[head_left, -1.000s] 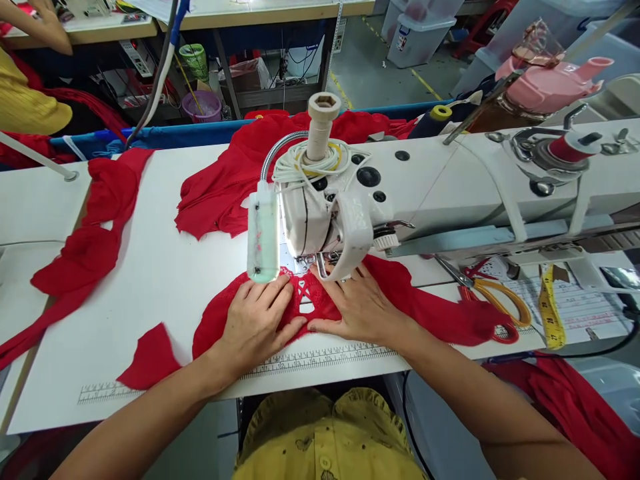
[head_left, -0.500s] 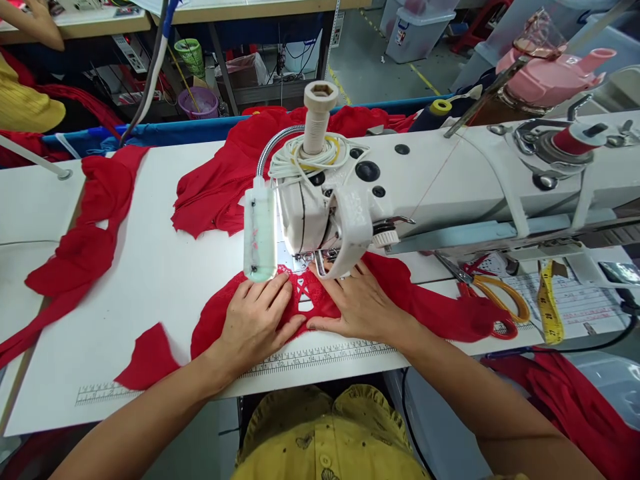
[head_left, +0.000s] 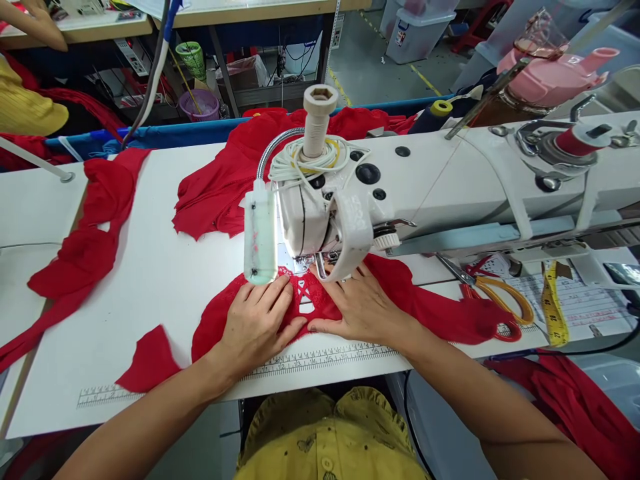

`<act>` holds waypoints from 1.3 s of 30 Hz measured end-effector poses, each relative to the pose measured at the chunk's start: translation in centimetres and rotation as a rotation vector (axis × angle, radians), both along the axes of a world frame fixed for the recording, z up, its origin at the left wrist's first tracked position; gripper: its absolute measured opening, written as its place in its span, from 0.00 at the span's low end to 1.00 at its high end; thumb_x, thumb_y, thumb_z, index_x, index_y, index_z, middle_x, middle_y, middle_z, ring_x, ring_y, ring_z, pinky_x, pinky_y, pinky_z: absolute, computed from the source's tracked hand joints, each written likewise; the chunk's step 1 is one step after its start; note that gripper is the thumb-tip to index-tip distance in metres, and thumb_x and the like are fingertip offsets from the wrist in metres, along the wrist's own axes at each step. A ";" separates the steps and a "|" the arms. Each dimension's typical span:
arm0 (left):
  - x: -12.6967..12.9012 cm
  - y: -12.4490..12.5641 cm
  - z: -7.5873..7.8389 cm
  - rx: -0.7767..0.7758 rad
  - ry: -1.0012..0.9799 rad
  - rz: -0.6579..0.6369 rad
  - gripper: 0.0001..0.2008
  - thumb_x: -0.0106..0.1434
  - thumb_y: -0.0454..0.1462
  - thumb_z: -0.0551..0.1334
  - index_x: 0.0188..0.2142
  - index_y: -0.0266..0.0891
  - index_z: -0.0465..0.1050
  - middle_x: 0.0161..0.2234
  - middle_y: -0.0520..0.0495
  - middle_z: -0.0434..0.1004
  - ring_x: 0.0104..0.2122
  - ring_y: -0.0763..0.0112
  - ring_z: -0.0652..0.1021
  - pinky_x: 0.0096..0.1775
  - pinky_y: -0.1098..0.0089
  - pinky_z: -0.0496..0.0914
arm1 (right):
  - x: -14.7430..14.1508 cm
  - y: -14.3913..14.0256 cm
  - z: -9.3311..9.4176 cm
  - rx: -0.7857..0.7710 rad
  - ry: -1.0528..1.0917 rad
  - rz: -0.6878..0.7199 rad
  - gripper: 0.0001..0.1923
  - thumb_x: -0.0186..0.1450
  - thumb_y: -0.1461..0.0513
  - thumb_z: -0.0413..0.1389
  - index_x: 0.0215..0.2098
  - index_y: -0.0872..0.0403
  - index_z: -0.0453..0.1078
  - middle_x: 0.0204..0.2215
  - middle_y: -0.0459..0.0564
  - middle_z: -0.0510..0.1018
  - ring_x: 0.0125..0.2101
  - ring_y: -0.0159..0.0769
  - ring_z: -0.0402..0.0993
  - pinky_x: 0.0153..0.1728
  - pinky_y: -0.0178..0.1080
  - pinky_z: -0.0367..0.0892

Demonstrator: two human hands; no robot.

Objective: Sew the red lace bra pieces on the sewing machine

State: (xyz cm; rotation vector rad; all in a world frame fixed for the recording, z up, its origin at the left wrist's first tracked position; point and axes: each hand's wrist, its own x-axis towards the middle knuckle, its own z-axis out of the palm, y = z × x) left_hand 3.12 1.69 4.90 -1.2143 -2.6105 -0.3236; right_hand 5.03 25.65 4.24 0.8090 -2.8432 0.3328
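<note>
A red garment piece [head_left: 217,325] with a lace edge and a crisscross-laced opening lies under the head of a white sewing machine [head_left: 310,220]. My left hand [head_left: 260,317] rests flat on its left part, fingers stretched toward the needle area, tips close to the lamp [head_left: 260,233]. On the other side of the opening, my right hand [head_left: 367,307] presses flat on the cloth, thumb pointing left. Some right fingertips are hidden behind the machine head. Neither hand grips anything. The presser foot [head_left: 305,263] stands just beyond the lace edge.
More red pieces lie at the left [head_left: 95,233], behind the machine [head_left: 220,187], and as a scrap [head_left: 149,360] in front. Orange-handled scissors [head_left: 505,293] and a yellow tape measure [head_left: 553,307] lie at right. Another person's arm [head_left: 40,27] shows at upper left.
Hands and garment hold almost the same place on the machine bed. The whole view has shifted very slightly.
</note>
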 end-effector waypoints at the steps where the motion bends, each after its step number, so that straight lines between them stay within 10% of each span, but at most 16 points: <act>1: 0.0 0.0 0.0 0.003 0.002 0.000 0.22 0.70 0.46 0.61 0.53 0.28 0.71 0.53 0.36 0.76 0.45 0.54 0.77 0.47 0.55 0.69 | 0.0 0.0 0.0 0.000 -0.002 -0.002 0.43 0.63 0.35 0.53 0.56 0.64 0.70 0.52 0.69 0.74 0.54 0.59 0.67 0.55 0.57 0.62; 32: 0.0 0.0 -0.3 0.005 -0.013 -0.011 0.23 0.70 0.48 0.61 0.54 0.33 0.69 0.55 0.36 0.74 0.54 0.50 0.73 0.50 0.52 0.71 | 0.2 0.1 1.1 0.033 -0.141 0.000 0.55 0.58 0.33 0.58 0.68 0.62 0.57 0.60 0.67 0.68 0.61 0.58 0.61 0.61 0.58 0.60; 39: 1.4 -1.2 2.2 -0.123 0.021 -0.037 0.24 0.69 0.42 0.63 0.58 0.28 0.65 0.61 0.26 0.64 0.59 0.40 0.68 0.55 0.47 0.72 | 6.0 2.3 4.0 -0.102 0.016 -0.037 0.34 0.72 0.51 0.53 0.70 0.56 0.53 0.62 0.62 0.67 0.61 0.49 0.64 0.60 0.53 0.66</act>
